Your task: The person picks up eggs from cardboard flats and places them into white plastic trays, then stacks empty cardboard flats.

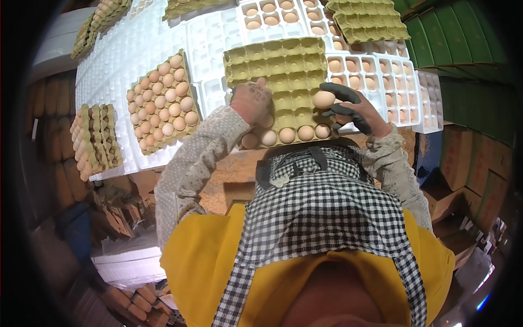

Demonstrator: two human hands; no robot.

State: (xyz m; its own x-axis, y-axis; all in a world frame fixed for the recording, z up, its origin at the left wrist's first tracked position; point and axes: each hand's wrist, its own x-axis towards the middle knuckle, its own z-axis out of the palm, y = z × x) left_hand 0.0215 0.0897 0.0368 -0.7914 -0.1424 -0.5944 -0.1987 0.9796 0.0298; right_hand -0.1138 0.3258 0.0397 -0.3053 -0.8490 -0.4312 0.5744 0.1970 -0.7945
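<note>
An olive-green pulp egg tray (294,92) lies before me, with several brown eggs (305,133) in its nearest row. Over the tray's left side, my left hand (252,102) is bare and curled closed with its back up; whatever its fingers hold is hidden. A brown egg shows partly just below that palm. On the right side, my right hand (357,111) has dark coverings on its fingers and grips a pale brown egg (324,99) between thumb and fingers, above the tray. A second egg seems to sit deeper in that hand, partly covered.
A full pulp tray of eggs (163,103) lies to the left, beside stacked trays (98,139) standing on edge. White plastic egg trays (215,34) cover the table, several holding eggs on the right. More pulp trays (368,20) lie at the back right. Cardboard boxes (476,163) stand right.
</note>
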